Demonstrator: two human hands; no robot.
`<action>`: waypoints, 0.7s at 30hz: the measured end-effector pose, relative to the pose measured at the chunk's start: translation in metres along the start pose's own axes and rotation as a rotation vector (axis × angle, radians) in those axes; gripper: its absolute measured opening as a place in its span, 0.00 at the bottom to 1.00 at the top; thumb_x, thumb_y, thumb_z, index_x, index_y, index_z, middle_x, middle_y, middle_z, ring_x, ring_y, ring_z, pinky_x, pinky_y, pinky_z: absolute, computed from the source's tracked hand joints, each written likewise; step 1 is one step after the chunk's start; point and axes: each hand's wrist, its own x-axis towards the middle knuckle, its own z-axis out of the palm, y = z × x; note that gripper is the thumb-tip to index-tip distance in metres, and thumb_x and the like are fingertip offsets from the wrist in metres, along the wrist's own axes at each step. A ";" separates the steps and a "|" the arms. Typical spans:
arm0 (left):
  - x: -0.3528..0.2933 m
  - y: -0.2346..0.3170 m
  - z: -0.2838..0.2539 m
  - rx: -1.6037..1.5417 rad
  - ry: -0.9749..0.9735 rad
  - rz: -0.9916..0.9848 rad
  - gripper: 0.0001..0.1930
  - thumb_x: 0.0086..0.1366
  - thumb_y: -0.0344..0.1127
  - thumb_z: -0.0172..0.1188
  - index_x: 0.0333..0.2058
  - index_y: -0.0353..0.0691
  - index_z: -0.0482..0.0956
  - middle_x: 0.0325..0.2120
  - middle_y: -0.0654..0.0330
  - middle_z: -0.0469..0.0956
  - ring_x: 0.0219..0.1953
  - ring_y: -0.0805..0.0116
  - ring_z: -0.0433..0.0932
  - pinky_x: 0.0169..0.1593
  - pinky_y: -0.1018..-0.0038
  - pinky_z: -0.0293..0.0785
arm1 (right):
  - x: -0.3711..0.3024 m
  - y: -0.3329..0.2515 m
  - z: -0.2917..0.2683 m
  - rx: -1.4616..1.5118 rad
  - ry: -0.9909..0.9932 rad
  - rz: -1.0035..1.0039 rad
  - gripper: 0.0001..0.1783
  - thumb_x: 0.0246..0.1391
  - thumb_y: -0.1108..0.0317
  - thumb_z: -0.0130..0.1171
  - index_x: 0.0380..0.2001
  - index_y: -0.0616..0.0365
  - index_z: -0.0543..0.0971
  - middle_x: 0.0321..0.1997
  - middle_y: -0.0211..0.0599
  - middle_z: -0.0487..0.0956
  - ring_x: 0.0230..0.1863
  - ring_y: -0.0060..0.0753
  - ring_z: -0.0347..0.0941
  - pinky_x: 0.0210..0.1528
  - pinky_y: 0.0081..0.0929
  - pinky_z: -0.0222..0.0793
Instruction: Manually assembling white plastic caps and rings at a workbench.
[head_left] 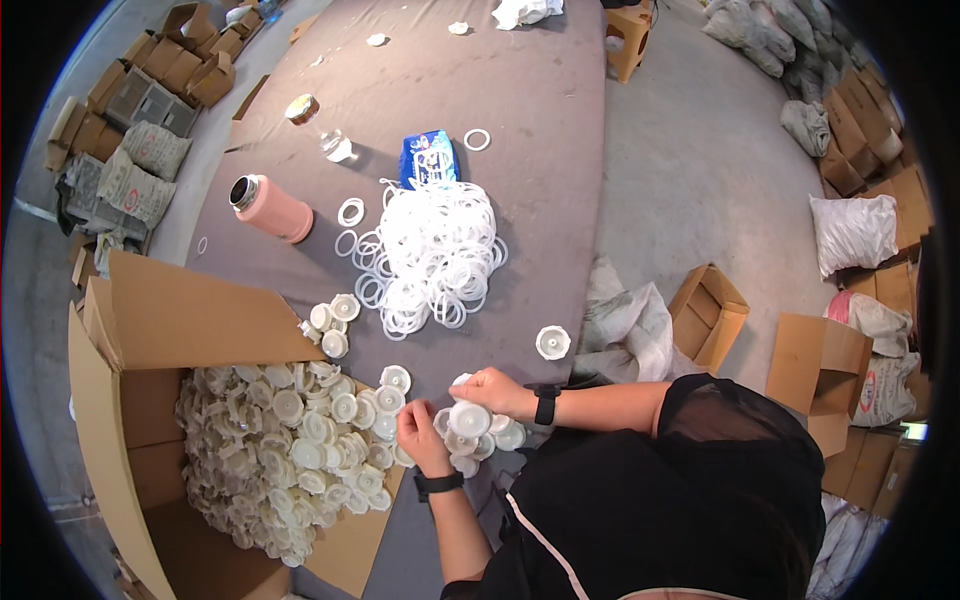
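Observation:
My right hand is closed with its fingertips on a white round plastic cap, above a small pile of similar caps at the table's near edge. Just left of it, my left hand is closed with fingertips pinched together; whatever they hold is too small to make out. Beside the left hand, a tipped cardboard box spills a large heap of white caps. Farther off on the table lies a mound of thin white rings.
A pink thermos, its lid, a small clear glass and a blue packet stand beyond the rings. One cap lies alone near the table's right edge. Cardboard boxes and sacks stand on the floor.

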 end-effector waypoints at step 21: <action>0.030 -0.033 -0.030 -0.500 -0.106 -0.308 0.06 0.60 0.33 0.48 0.32 0.37 0.71 0.20 0.66 0.70 0.19 0.80 0.65 0.23 0.84 0.61 | 0.035 0.009 0.007 0.076 -0.076 0.128 0.16 0.51 0.59 0.49 0.38 0.59 0.69 0.26 0.29 0.72 0.18 0.20 0.68 0.21 0.18 0.63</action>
